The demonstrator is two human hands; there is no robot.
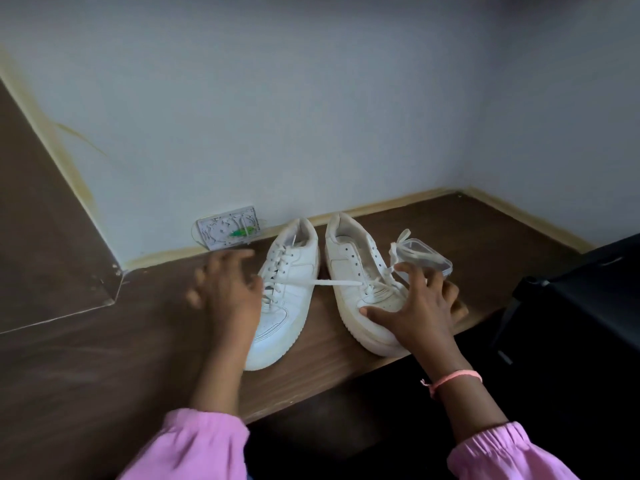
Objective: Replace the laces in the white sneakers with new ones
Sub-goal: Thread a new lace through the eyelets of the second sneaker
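Smooth white leather-look sneakers [291, 292] sit on a matt wood-grain table [104, 358]; the box [427, 256] beyond the right fingers [412, 275] is clear plastic.

A single head-worn camera looks forward and steeply down, close over the bench [104, 358]. The wall [311, 116] rises just beyond the fingers [221, 261].
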